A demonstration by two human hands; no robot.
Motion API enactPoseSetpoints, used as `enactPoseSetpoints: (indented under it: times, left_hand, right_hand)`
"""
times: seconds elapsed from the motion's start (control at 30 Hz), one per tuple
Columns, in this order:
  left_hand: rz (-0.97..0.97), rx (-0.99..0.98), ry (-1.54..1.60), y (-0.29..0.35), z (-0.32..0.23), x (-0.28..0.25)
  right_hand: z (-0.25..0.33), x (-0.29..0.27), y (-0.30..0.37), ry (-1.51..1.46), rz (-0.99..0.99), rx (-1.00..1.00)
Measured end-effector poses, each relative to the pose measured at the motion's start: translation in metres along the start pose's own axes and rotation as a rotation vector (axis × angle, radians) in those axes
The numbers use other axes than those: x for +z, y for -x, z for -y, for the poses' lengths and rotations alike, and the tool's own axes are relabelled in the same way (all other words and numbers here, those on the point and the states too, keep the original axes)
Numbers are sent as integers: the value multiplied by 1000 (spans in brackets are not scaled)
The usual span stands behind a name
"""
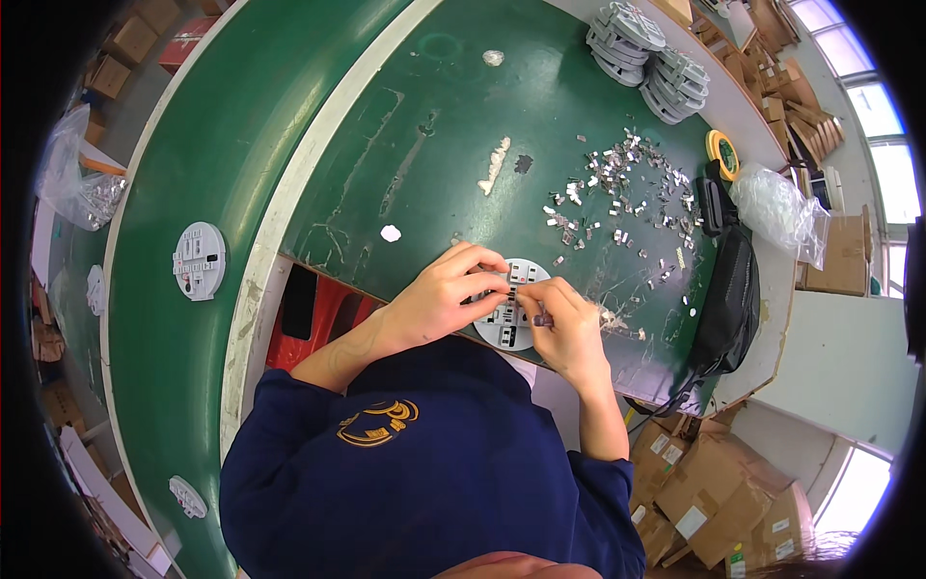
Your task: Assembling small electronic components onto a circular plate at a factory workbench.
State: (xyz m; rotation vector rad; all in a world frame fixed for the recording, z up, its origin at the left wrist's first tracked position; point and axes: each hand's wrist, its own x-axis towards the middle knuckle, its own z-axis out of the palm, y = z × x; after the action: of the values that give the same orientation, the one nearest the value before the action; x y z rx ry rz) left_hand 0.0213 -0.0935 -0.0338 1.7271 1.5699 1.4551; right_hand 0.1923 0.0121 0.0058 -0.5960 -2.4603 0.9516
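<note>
A round light-grey plastic plate (502, 336) with black slots and small inset parts lies at the table's near edge, in front of my torso. My left hand (451, 297) reaches over its left side, thumb and fingertips closed together at the middle of the plate. From the right, my right hand (569, 333) meets it there with its fingers pinched. A short dark brownish piece (544, 319) shows among the curled fingers of that hand; its kind is unclear. The fingertips hide whatever small part lies between them and the middle of the plate.
Small metal and white pieces (617, 179) lie scattered at right. Stacked grey plates (625, 41) stand at the far right. A black bag (728, 304), yellow tape roll (721, 154) and clear plastic bag (776, 207) line the right edge. Another round plate (200, 261) rests on the green belt (174, 367).
</note>
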Motion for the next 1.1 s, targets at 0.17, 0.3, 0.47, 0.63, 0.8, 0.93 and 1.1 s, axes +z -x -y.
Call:
enactPoseSetpoints:
  times: [0.17, 0.3, 0.47, 0.63, 0.8, 0.93, 1.1]
  left_hand:
    - [35, 25, -38, -3, 1, -3]
    - [25, 42, -41, -3, 4, -2]
    - [16, 42, -24, -2, 7, -2]
    - [3, 23, 8, -1, 9, -1]
    - [8, -1, 33, 0, 9, 0]
    - [15, -7, 36, 0, 12, 0]
    - [61, -42, 10, 5, 2, -5]
  right_hand:
    - [-5, 5, 3, 116, 30, -85]
    - [2, 2, 0, 191, 132, -93]
    - [0, 2, -3, 200, 221, -75]
    - [3, -7, -12, 9, 208, -7]
    - [-1, 7, -4, 30, 84, -27]
    - [0, 4, -9, 57, 94, -50]
    - [7, -9, -17, -203, -7, 140]
